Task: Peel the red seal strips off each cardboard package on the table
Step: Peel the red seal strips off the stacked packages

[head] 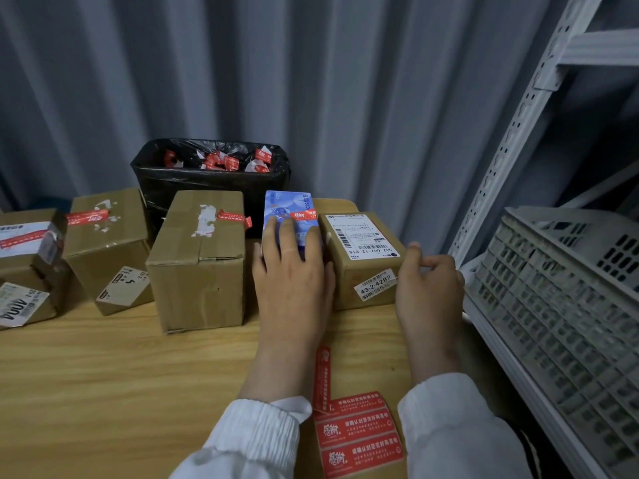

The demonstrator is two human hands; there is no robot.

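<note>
Red peeled strips (221, 160) fill the bin (155, 188) behind the blue package (288, 202); part of the work appears done. The left hand (293, 274) lies flat on the blue package, fingers straight, gripping nothing; its seal strip (304, 216) is not yet peeled. The right hand (428, 288), to the package's right, is loosely curled and appears empty. The labelled box (359, 257) immediately right shows no strip. Left of the blue package, the tall box (197, 271), middle box (107, 250) and end box (24, 264) carry strips.
</note>
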